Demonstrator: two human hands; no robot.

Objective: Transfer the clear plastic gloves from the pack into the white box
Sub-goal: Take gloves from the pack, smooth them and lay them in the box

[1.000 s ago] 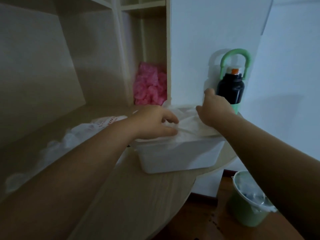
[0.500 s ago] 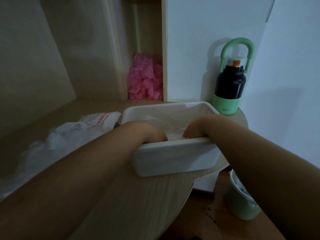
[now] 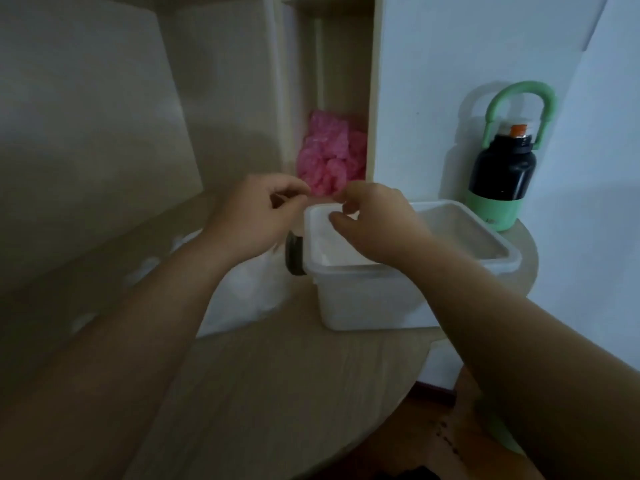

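Note:
The white box (image 3: 363, 299) stands on the rounded wooden tabletop, its rim open to the top. Hazy pale plastic shows inside it (image 3: 453, 230), too blurred to make out. The crumpled clear and white glove pack (image 3: 242, 296) lies left of the box, partly under my left forearm. My left hand (image 3: 256, 216) hovers just left of the box's far left corner, thumb and forefinger tips pressed together. My right hand (image 3: 374, 226) is above the box's left half with fingers curled in. I see nothing held in either hand.
A black bottle (image 3: 502, 174) with a green base and loop handle stands behind the box at the wall. Pink crumpled plastic (image 3: 329, 157) fills a shelf nook. A dark object (image 3: 294, 254) sits against the box's left side. The table edge (image 3: 408, 393) curves off at the right.
Both hands were pushing down inside the box half a second ago; they have risen out of it and shifted left, fingertips drawn together. The camera has swung left too.

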